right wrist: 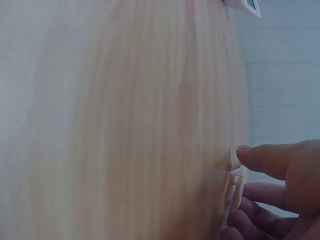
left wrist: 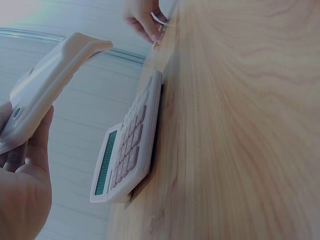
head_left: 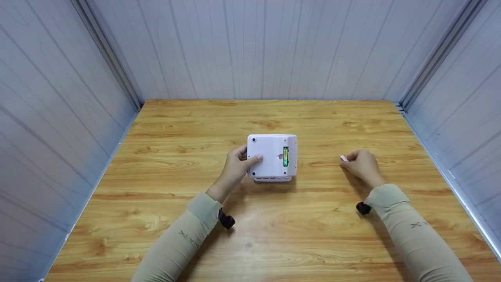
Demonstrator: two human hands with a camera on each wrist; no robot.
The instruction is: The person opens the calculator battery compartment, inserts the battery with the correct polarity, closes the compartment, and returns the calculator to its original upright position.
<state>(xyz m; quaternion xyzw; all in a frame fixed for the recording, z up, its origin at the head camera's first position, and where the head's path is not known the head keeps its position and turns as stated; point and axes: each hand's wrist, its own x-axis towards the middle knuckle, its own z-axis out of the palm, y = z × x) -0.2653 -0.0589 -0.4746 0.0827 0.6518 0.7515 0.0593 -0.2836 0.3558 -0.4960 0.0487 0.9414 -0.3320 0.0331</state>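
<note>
My left hand (head_left: 235,164) grips a pale pink calculator (head_left: 268,154) by its left side, thumb across its back. The back faces up, and a green battery (head_left: 285,156) lies in its uncovered compartment. A second calculator (left wrist: 142,135), with keys and a display showing in the left wrist view, rests on the table below the held one; from the head only its edge (head_left: 273,179) shows. Off to the right, my right hand (head_left: 362,164) pinches a small pale battery cover (right wrist: 237,187) low over the wood. Whether the cover touches the table, I cannot tell.
The wood-grain table (head_left: 156,231) is bounded by a pale panelled wall (head_left: 258,51) at the back and by walls on both sides. Black wrist devices, one on the left (head_left: 226,219) and one on the right (head_left: 363,208), stick out from the sleeves.
</note>
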